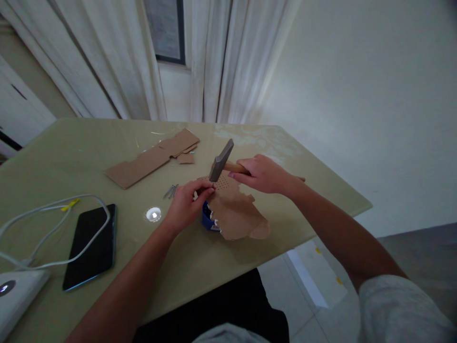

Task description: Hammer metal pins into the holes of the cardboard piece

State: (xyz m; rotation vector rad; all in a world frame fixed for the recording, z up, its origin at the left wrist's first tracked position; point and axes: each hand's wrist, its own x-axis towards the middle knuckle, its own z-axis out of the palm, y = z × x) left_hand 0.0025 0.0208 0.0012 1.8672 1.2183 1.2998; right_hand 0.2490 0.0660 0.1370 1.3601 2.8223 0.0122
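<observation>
My right hand (262,174) grips the wooden handle of a hammer (222,161), whose grey metal head hangs just above a torn piece of brown cardboard (235,212). That cardboard has small holes punched in it and lies over a blue block (206,218). My left hand (187,204) rests at the cardboard's left edge, thumb and fingers pinched together right under the hammer head; what they pinch is too small to make out. A few loose nails (171,191) lie just left of that hand.
A longer strip of cardboard (152,158) lies further back on the green table (89,143). A black phone (92,245), a white cable (53,224) and a white device (14,289) sit at the left. The table's edge runs close at the right.
</observation>
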